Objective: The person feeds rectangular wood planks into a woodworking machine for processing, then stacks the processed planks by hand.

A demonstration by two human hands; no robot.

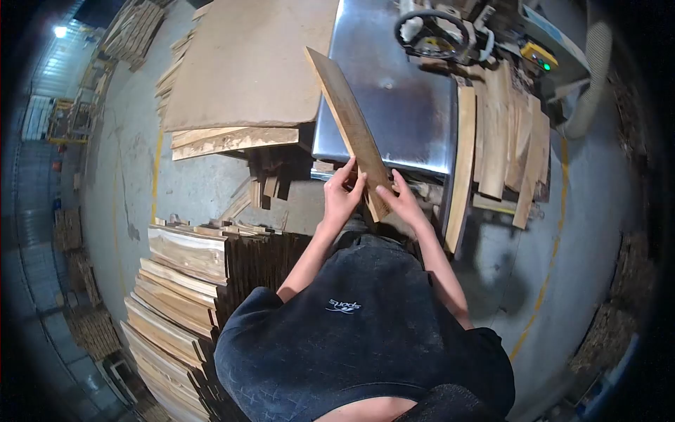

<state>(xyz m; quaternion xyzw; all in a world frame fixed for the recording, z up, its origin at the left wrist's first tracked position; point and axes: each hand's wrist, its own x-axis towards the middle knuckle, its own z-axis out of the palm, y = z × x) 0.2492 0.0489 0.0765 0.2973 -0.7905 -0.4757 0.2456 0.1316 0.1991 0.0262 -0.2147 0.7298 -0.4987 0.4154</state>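
A wooden board (349, 116) slants up from in front of my body, its far end over the metal machine table (408, 91). Along the board's left edge my left hand (342, 195) grips it near the lower end, thumb and fingers closed round the side. My right hand (401, 200) holds the opposite edge, with the thumb on the board's face and the fingers along the far side. The board's near end points down toward my waist.
A large flat sheet (253, 63) lies left of the metal table over more planks. Stacked boards (183, 281) stand at my left. More planks (503, 133) rest on the right, beside a black handwheel (432, 35) and a yellow control box (538, 56) with a green light.
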